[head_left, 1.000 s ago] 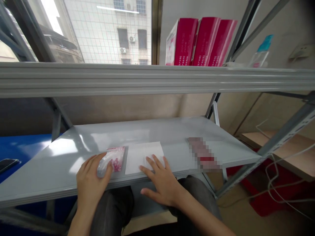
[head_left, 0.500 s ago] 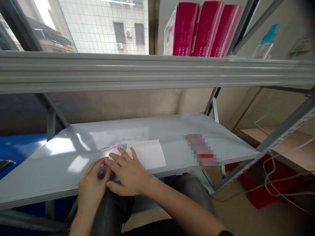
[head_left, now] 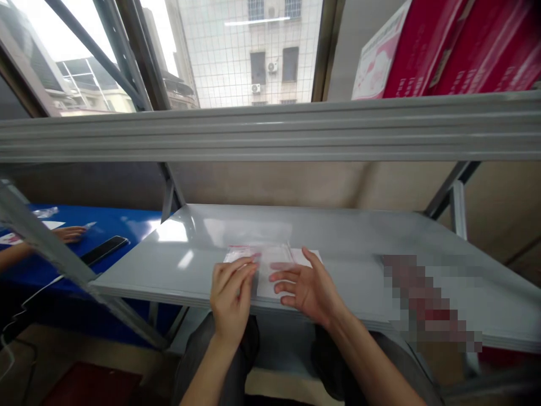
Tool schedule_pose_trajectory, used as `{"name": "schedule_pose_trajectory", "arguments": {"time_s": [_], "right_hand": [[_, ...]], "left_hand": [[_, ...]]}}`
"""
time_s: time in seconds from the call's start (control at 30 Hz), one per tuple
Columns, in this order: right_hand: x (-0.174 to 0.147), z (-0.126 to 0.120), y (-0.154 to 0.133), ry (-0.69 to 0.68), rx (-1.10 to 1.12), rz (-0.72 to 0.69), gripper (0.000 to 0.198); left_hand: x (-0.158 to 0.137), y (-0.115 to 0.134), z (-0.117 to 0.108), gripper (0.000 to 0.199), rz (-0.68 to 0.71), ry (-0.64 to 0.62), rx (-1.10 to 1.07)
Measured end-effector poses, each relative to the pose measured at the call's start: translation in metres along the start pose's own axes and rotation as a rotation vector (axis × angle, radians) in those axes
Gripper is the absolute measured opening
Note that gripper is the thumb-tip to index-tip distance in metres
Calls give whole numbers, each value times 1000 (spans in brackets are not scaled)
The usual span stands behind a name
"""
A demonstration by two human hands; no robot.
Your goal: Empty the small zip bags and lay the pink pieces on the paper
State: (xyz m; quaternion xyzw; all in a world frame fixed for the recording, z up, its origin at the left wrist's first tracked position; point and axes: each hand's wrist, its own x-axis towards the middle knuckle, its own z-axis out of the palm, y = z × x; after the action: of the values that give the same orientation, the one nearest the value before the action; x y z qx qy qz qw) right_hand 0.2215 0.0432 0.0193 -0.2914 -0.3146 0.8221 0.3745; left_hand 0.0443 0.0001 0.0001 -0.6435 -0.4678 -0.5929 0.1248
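My left hand (head_left: pixel 231 293) is closed in a pinch at the left edge of a thin see-through plastic bag (head_left: pixel 274 254), which stands up slightly over the table. To the right of the bag my right hand (head_left: pixel 306 286) is open, palm turned inward and fingers spread, one of them blurred. Behind my left fingers lies a clear zip bag (head_left: pixel 240 251) with a pink-red strip along its top. A white sheet of paper (head_left: pixel 313 256) lies flat under the see-through bag, partly covered by it and my right hand.
A pixelated reddish object (head_left: pixel 422 299) lies on the grey table (head_left: pixel 350 237) at right. Overhead runs a shelf beam (head_left: pixel 270 135), carrying crimson boxes (head_left: pixel 422 51). On a blue table (head_left: pixel 127 223) at left are a phone (head_left: pixel 105 250) and another person's hand (head_left: pixel 71 234).
My hands have moved apart; the right one has come off the left and opened beside it. A see-through bag now stands between them. The view has swung left.
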Motion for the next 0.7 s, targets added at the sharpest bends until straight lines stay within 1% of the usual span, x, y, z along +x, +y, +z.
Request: {"name": "schedule_pose_trajectory", "arguments": {"time_s": [0.07, 0.13, 0.2, 0.27, 0.33, 0.47, 0.53, 0.6, 0.63, 0.67, 0.7], "right_hand": [[-7, -12, -8, 52, -1, -35, 44], [-13, -24, -12, 108, -52, -83, 27], [-18, -35, -13, 100, -84, -69, 28], [-20, -41, -13, 79, -97, -39, 33], [-21, -43, -13, 93, -122, -32, 35], [-20, -40, -12, 129, -176, -19, 34], [-19, -39, -11, 137, -198, -48, 35], [-19, -37, -9, 130, -240, -97, 35], [-19, -36, -8, 119, -269, -120, 35], [-18, -34, -7, 106, -302, -139, 35], [-18, -32, -5, 91, -337, -149, 34]], "left_hand": [[-8, 5, 6, 32, 123, -120, -111], [-17, 6, 10, 38, 162, -192, -163], [-25, 5, 12, 39, 140, -211, -158], [-28, 4, 13, 37, 112, -180, -136], [-29, 4, 12, 32, 79, -150, -128], [-25, 4, 8, 25, -55, -162, -155], [-22, 6, 7, 22, -152, -144, -148], [-18, 10, 8, 16, -278, -134, -181], [-16, 14, 8, 11, -342, -158, -230], [-14, 18, 10, 7, -399, -209, -303], [-12, 23, 11, 9, -451, -283, -394]]}}
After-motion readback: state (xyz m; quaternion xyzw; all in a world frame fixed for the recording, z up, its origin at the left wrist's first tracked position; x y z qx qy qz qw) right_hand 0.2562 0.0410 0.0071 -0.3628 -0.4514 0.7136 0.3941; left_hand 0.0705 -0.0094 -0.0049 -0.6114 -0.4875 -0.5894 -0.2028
